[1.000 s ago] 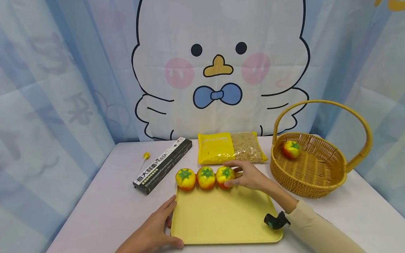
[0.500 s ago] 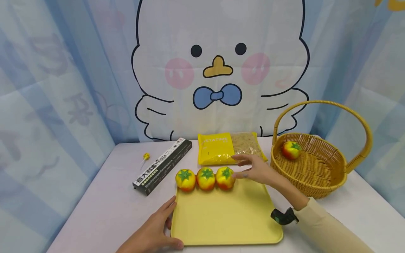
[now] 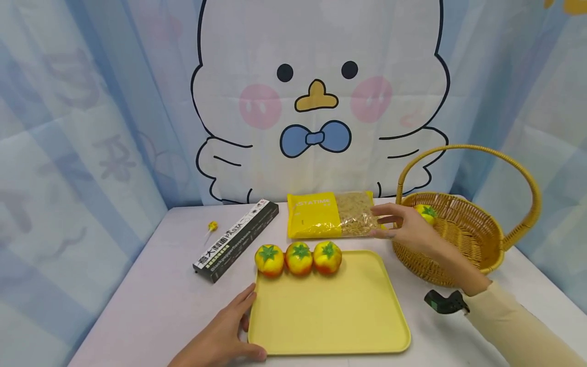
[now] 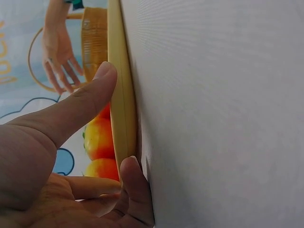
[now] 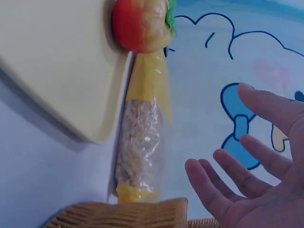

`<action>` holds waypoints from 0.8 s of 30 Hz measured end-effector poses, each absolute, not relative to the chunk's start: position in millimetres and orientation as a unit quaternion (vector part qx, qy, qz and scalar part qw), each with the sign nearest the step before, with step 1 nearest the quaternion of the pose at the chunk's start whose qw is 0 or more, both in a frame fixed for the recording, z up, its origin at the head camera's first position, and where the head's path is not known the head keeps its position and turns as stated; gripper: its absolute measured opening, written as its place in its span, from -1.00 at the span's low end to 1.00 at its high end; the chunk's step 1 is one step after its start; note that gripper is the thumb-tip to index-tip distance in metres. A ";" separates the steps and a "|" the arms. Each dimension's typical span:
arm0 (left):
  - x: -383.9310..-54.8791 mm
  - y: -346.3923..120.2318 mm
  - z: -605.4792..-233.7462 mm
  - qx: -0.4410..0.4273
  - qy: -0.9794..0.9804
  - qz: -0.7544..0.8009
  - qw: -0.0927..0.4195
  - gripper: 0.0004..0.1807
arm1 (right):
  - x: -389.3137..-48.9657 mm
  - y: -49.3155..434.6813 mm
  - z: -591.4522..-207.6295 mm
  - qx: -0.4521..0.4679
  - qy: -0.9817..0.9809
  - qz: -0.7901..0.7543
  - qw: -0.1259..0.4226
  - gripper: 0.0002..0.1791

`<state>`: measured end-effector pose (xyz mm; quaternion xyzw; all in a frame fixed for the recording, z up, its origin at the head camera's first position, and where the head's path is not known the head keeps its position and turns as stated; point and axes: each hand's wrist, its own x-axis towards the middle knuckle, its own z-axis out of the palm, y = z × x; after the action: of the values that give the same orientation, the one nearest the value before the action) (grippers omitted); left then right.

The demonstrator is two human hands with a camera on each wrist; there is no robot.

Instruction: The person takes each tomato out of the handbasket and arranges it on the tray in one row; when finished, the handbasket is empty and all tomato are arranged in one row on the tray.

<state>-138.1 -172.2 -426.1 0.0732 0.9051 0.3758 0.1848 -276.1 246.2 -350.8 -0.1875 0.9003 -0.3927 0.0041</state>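
Note:
My left hand (image 3: pixel 227 331) holds the near left corner of a yellow tray (image 3: pixel 330 316). In the left wrist view its thumb (image 4: pixel 92 95) lies over the tray's rim, and a bent finger meets the side. Three yellow-red tomatoes (image 3: pixel 299 259) with green leafy tops stand in a row along the tray's far left edge. My right hand (image 3: pixel 408 229), fingers spread and holding nothing, hovers between the pasta bag (image 3: pixel 337 215) and a wicker basket (image 3: pixel 447 255). Another tomato (image 3: pixel 426 214) sits inside the basket, partly hidden behind that hand.
A black and white pasta box (image 3: pixel 236 240) lies slantwise left of the tray, with a small yellow lollipop (image 3: pixel 212 226) beyond it. The basket's tall handle (image 3: pixel 472 148) arches over the right side. A printed curtain (image 3: pixel 316 163) closes off the back.
My right hand has let go of the rightmost tomato and moved right and away toward the basket. The tomatoes stay in their row, and my left hand keeps its place on the tray.

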 end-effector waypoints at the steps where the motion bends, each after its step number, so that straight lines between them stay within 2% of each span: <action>1: -138.0 -172.2 -425.9 0.073 0.906 0.375 0.184 0.39 | -276.8 250.8 -349.6 -0.186 0.901 -0.393 -0.001 -0.29; 9: -139.0 -171.7 -425.6 0.068 0.906 0.374 0.189 0.39 | -284.8 283.3 -347.1 -0.156 0.920 -0.359 -0.030 -0.31; 24: -138.1 -172.9 -426.6 0.072 0.901 0.384 0.188 0.39 | -311.9 335.3 -333.2 -0.086 0.932 -0.353 0.013 -0.11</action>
<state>-138.1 -172.9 -426.6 0.0723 0.9011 0.3838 0.1884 -311.9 335.3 -333.2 -0.0857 0.9318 -0.3526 0.0129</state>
